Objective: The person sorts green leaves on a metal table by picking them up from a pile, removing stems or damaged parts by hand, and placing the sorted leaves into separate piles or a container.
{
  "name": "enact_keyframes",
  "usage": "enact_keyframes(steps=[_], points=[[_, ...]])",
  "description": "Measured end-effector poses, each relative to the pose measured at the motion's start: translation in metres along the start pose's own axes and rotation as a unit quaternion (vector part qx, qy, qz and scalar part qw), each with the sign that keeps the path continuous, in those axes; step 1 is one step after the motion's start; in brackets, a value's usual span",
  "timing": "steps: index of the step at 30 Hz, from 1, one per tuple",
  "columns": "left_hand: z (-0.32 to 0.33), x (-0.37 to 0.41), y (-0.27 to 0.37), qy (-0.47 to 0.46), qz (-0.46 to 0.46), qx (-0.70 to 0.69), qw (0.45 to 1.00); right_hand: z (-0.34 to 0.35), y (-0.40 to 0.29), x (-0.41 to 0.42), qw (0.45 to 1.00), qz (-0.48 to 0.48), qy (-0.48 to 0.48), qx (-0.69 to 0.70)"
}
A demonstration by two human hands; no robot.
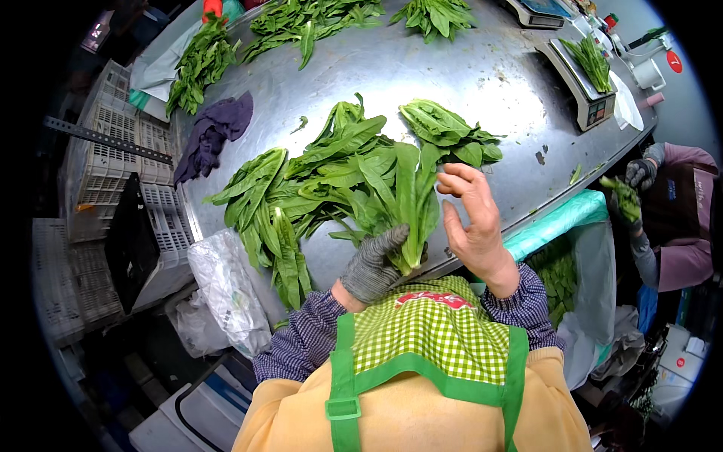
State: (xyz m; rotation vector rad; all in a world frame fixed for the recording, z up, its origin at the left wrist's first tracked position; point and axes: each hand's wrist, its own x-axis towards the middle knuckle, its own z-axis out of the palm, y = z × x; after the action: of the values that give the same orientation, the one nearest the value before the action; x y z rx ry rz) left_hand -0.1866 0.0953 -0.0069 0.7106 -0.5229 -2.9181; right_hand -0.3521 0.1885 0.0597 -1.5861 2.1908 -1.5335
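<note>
In a grey knitted glove, my left hand (373, 265) grips a leafy green vegetable head (408, 198) by its pale stem end, leaves pointing away from me. My bare right hand (471, 220) is raised just right of those leaves, fingers apart and slightly bent, holding nothing. Loose leafy greens (316, 181) spread over the steel table (486, 73) left of the held head, some hanging at the table's near edge. Beyond the right hand, a separate bunch of greens (446, 127) lies with its pale end towards the upper left.
A purple cloth (214, 135) and white plastic packaging (229, 288) lie along the left side, beside stacked crates (107, 152). At right stand a digital scale (593, 107) bearing greens and a bag-lined bin (599, 271). A co-worker's gloved hand (641, 172) is nearby.
</note>
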Motion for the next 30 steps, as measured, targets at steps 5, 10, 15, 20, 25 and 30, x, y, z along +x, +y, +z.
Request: enact_keyframes(steps=[5, 10, 15, 20, 25, 30], points=[[0.004, 0.003, 0.003, 0.020, 0.028, -0.079, 0.996, -0.003, -0.008, -0.024, 0.996, 0.082, 0.014, 0.018], [0.001, 0.004, 0.001, 0.023, 0.020, -0.080, 0.996, 0.003, -0.022, -0.035, 0.967, 0.225, -0.039, 0.115], [0.003, 0.004, -0.002, 0.041, 0.080, 0.042, 0.995, 0.007, -0.015, -0.040, 0.894, 0.351, -0.164, 0.227], [0.006, 0.003, 0.002, 0.056, 0.099, 0.061, 0.992, 0.023, 0.000, -0.047, 0.889, 0.360, -0.040, 0.279], [0.004, -0.003, -0.006, 0.112, 0.128, 0.098, 0.981, 0.028, 0.026, -0.056, 0.872, 0.419, -0.033, 0.253], [0.004, -0.010, 0.012, 0.129, 0.116, 0.056, 0.983, 0.009, 0.052, -0.071, 0.893, 0.286, -0.338, -0.076]])
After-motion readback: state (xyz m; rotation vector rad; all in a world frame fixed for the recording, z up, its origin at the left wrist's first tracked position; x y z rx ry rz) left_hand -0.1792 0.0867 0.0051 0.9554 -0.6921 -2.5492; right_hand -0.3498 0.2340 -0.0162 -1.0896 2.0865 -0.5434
